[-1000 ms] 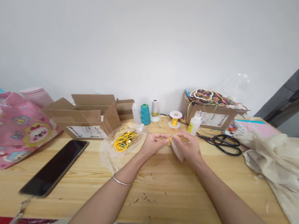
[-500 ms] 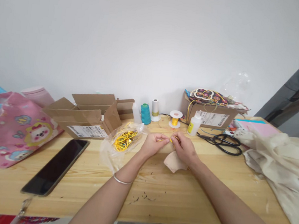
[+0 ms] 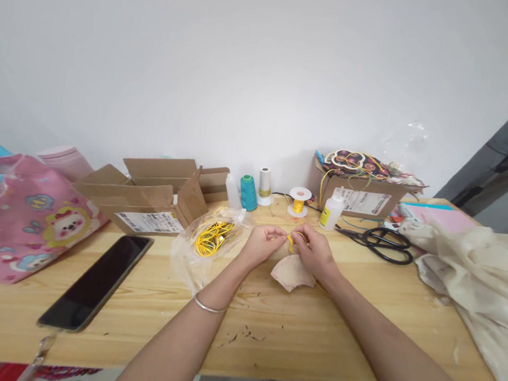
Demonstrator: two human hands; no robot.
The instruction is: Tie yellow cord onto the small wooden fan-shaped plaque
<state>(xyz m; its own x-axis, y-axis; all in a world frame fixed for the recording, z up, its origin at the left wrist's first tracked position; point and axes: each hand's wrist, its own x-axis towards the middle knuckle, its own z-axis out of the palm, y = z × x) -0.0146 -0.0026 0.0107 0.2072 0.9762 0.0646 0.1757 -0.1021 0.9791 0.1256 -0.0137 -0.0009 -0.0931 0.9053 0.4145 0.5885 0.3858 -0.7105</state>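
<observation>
My left hand [image 3: 265,244] and my right hand [image 3: 315,250] meet over the middle of the table, fingertips pinched close together. Between them is a short length of yellow cord [image 3: 290,242], gripped by both; its finer knotting is too small to make out. Below the cord hangs a beige fan-shaped piece of fabric [image 3: 293,272], partly beside my right palm. A strand of cord also shows under my right wrist. Left of my hands, a clear plastic bag [image 3: 186,262] holds a bundle of yellow cord [image 3: 212,238].
Behind stand a teal thread cone [image 3: 248,193], a white spool [image 3: 264,187], a yellow-thread spool [image 3: 299,203] and a small bottle [image 3: 332,210]. Black scissors [image 3: 385,242] and cream cloth [image 3: 465,269] lie right. Cardboard boxes [image 3: 142,202], a phone [image 3: 96,283] and a pink bag [image 3: 25,219] are left.
The beige fabric piece has swung slightly left and shows more of itself. More yellow cord is visible between my fingertips and beneath my right wrist. My hands stay nearly in place.
</observation>
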